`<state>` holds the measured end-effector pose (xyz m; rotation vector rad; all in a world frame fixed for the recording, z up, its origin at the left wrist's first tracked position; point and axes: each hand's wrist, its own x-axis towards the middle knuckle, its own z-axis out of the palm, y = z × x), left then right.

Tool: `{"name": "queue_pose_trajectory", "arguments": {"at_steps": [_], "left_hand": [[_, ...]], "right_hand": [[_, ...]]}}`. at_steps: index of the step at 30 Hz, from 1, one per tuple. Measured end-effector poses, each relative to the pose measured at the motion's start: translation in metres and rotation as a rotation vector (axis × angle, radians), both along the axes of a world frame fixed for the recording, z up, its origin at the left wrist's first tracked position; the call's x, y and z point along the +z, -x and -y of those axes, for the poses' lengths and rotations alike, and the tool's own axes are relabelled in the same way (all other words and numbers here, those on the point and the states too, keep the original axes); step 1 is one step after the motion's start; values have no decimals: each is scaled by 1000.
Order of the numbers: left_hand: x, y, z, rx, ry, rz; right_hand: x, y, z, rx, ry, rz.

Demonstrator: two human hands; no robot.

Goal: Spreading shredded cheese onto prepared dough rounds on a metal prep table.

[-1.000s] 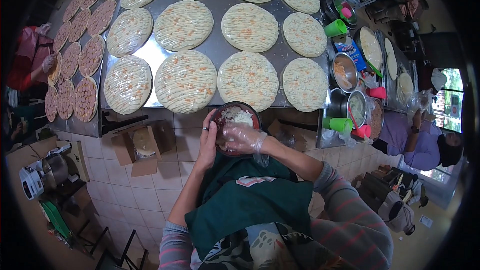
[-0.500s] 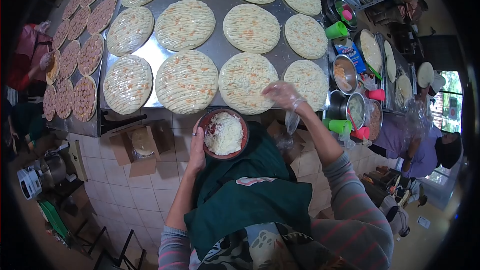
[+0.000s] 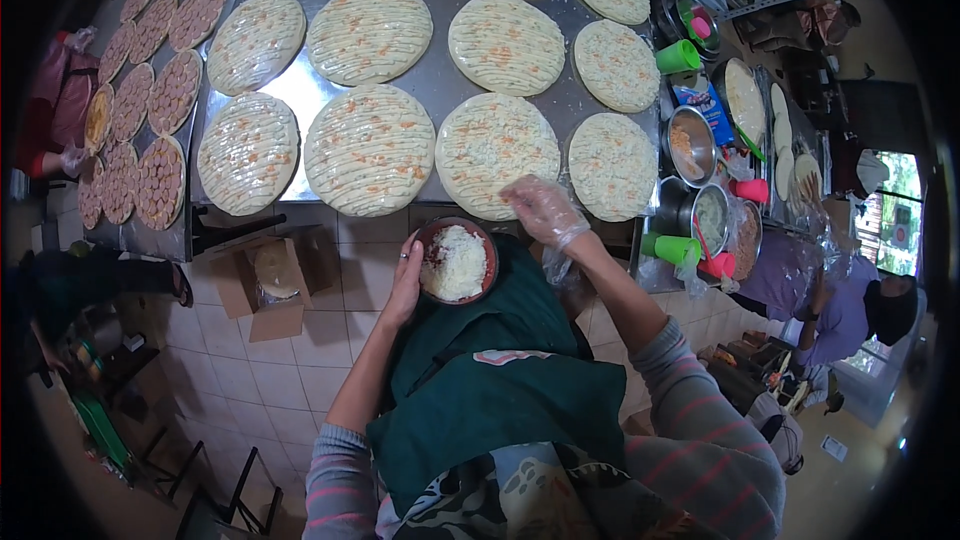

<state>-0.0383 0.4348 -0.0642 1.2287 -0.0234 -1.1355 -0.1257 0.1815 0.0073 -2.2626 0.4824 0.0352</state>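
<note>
My left hand [image 3: 404, 283] grips the side of a reddish-brown bowl [image 3: 492, 270], held just off the table's front edge. White grated cheese [image 3: 458, 262] lies in it, heaped to one side. Over the lower right rim of a front-row pizza [image 3: 497, 145] hovers my right hand [image 3: 548, 211], in a clear plastic glove. Its fingers are drawn together and point down; what they hold, if anything, is hidden. That pizza has creamy stripes, orange shreds and white shreds on top. To its right lies a pizza [image 3: 612, 168] covered in white shreds.
Several more striped pizzas fill the metal table [image 3: 437, 202]. Pizzas with pink slices [image 3: 160, 185] lie at the left. Metal bowls [image 3: 690, 147] and a green cup [image 3: 672, 248] stand at the right. An open cardboard box [image 3: 277, 322] sits below. A co-worker in purple [image 3: 840, 290] is at right.
My right hand has moved slightly left and down, from between two pizzas to the striped one's lower edge. More white shreds lie on that pizza. The bowl stays in my left hand.
</note>
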Motion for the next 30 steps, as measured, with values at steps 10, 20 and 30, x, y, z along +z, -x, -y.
{"name": "queue_pose_trajectory", "arguments": {"at_steps": [10,20,30], "left_hand": [[-12,10,28,-100,-47,-15],[-22,20,36,-79,-41,-55],[-18,21,33,-31,23,-120]], "right_hand": [[-12,-18,23,-6,281,73],[-5,-2,-3,22,274,-17],[-4,-19,-25,33,166,105]]}}
